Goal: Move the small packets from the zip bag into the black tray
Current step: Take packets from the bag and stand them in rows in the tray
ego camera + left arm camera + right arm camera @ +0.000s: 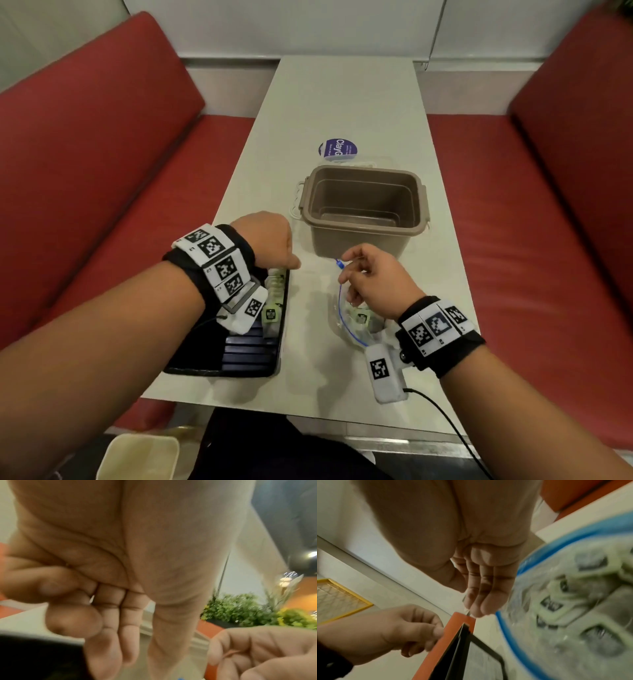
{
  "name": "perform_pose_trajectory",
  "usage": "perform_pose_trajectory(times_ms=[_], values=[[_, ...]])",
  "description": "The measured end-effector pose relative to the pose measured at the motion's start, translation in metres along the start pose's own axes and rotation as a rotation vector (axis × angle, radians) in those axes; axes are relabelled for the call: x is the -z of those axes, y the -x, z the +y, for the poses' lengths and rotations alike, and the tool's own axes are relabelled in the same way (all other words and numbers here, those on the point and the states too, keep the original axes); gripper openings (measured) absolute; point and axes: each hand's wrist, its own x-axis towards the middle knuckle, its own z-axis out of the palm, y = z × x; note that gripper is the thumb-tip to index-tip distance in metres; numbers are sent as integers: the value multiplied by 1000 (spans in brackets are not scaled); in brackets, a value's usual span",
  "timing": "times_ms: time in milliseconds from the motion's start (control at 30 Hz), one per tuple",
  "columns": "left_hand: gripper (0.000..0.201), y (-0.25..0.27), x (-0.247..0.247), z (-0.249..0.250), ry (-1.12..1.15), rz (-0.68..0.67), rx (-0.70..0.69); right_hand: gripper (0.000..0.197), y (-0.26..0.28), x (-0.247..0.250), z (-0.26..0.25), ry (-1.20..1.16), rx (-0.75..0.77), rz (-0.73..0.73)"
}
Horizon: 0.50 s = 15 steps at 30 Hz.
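The black tray [246, 356] lies at the table's near left with several pale green packets [272, 313] along its right side. My left hand [289, 263] hovers over the tray's far end, fingers loosely curled and holding nothing [106, 628]. The clear zip bag [342, 322] with a blue zip lies right of the tray and has more packets [361, 317] inside. My right hand [346, 269] pinches the bag's rim near the blue slider [339, 263]. In the right wrist view the bag [573, 601] fills the right side, with the tray [479, 655] below.
An empty brown plastic tub [363, 169] stands just beyond both hands, and a clear lid with a purple label [337, 149] lies behind it. Red bench seats [102, 154] flank the narrow white table [342, 102]. A beige container [137, 455] sits on the floor.
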Motion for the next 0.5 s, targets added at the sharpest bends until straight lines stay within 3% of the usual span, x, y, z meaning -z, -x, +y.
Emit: perform_pose_trajectory(times_ms=[100,200,300,500], values=[[18,5,1,44,107,107,-194,19,11,28,14,205,54,173],[16,4,-20,88,111,67,-352,14,23,43,32,459,44,211],[20,-6,-54,119,34,-13,-359,11,35,46,54,616,-60,158],[23,-21,-107,145,-18,-99,-276,42,56,40,87,649,-220,73]])
